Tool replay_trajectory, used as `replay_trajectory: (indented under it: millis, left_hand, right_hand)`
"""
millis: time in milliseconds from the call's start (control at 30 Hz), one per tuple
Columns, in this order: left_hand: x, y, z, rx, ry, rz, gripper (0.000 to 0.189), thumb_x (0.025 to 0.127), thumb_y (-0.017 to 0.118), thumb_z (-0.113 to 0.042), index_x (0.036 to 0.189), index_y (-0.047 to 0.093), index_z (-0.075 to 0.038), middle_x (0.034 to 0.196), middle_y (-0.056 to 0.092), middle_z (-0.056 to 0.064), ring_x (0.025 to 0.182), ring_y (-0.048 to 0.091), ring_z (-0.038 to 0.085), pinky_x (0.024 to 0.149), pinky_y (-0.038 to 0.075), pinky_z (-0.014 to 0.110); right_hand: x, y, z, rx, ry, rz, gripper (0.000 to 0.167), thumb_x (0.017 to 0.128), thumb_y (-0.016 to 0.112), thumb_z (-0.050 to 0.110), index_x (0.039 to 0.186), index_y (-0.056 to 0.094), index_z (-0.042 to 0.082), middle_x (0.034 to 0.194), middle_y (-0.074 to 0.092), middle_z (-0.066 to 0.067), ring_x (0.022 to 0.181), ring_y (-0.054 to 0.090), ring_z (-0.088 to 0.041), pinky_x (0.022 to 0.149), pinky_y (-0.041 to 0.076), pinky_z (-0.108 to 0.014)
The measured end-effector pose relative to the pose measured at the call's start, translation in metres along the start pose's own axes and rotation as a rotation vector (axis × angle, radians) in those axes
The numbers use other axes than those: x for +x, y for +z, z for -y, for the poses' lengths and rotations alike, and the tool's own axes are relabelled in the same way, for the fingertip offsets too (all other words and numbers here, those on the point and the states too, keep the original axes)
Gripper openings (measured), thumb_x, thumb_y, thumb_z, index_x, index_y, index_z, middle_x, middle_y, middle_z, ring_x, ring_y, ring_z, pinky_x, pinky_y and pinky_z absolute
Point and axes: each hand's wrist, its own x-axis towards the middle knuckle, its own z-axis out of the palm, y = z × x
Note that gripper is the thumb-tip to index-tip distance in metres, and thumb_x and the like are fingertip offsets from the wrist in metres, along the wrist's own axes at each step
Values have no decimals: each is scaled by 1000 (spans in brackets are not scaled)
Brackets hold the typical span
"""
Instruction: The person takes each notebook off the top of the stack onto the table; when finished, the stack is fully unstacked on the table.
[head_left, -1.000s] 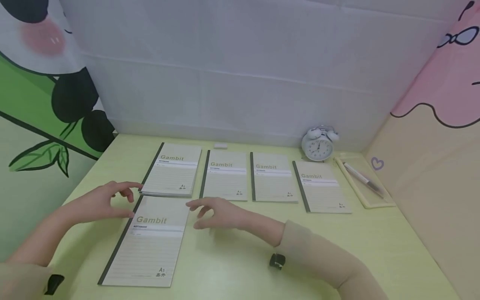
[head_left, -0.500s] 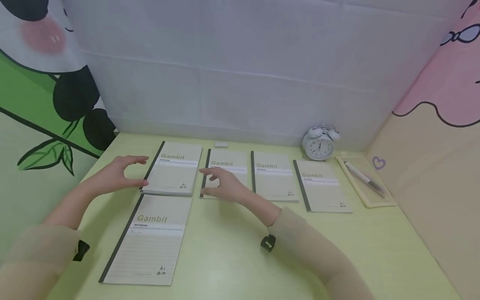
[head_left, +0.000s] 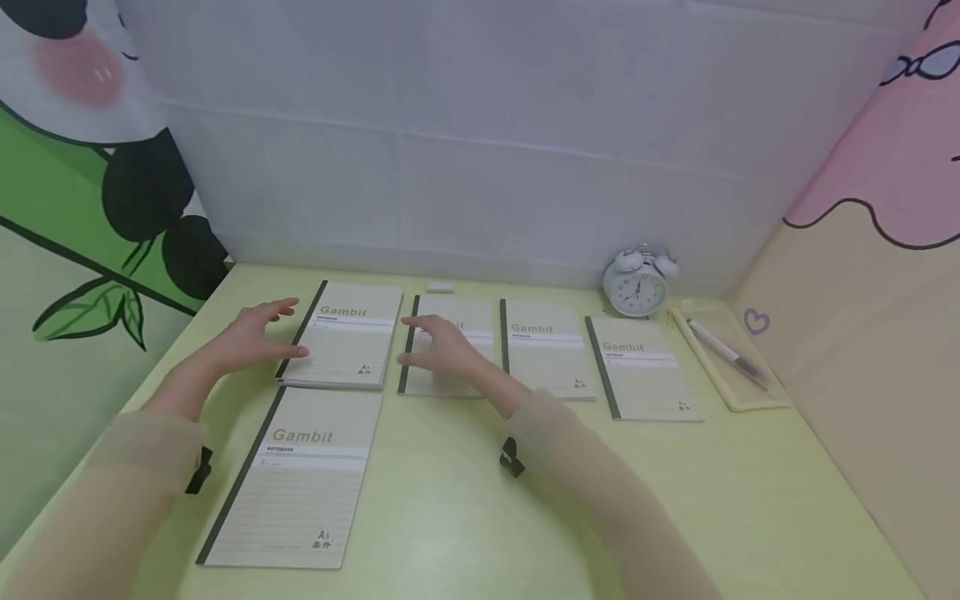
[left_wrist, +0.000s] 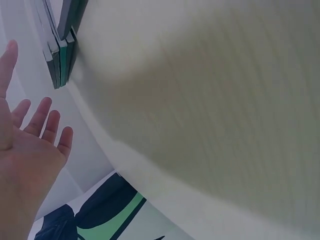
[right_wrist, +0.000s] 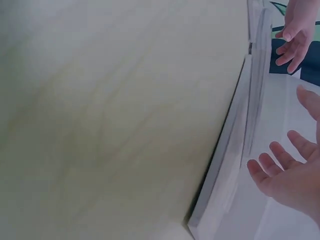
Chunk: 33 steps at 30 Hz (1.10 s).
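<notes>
Left grip (head_left: 246, 339), right grip (head_left: 444, 348), notebook stack (head_left: 347, 340) between

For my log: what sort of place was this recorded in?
Probably a study desk, perhaps staged for recording: Gambit notebooks lie on a pale yellow-green table, a white alarm clock stands near the back, and a creased pale sheet hangs behind, between cartoon-decorated side walls.

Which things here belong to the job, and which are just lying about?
Likely part of the job:
notebook pile between left hand and right hand
front notebook
three other notebooks

Probably just lying about:
alarm clock
pen
yellow-edged case
small white block
</notes>
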Motion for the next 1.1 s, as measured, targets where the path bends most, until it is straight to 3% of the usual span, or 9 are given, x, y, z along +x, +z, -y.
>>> replay_trajectory:
  millis: [267,433,767,933,1100]
  left_hand:
    - [13,10,5,4,-6,28,111,71,74,-57,150,16,-5,141,32,27,127,26,46,98,28,65]
    - [18,12,3,23,-43,55,114,70,73,-61,150,16,-4,137,35,27,125,28,46,98,29,64]
    - [22,12,12,-58,-83,96,111,75,72,-56,149,14,2,132,39,29,116,37,41,100,29,61]
    - [21,13,12,-64,-91,102,105,75,72,-55,146,22,5,122,43,24,108,39,36,91,36,52]
    - [21,12,10,-49,-96,106,103,74,71,-57,144,28,5,114,44,20,105,40,34,82,35,44]
  right_hand:
    - [19,13,-7,-29,16,-12,69,85,68,40,143,41,14,143,44,-9,131,42,-25,108,33,-36]
    - [26,19,-5,-45,29,-8,70,86,67,41,143,40,11,144,43,-9,133,40,-24,109,31,-35]
    - [33,28,-1,-122,36,14,73,84,67,47,143,40,14,144,44,-4,134,38,-22,109,31,-39]
    - [35,34,1,-218,26,26,75,84,65,52,145,39,16,145,44,-1,134,39,-21,107,33,-43]
    - [35,34,2,-245,32,12,74,84,65,51,144,40,16,144,45,-1,133,40,-22,106,35,-41]
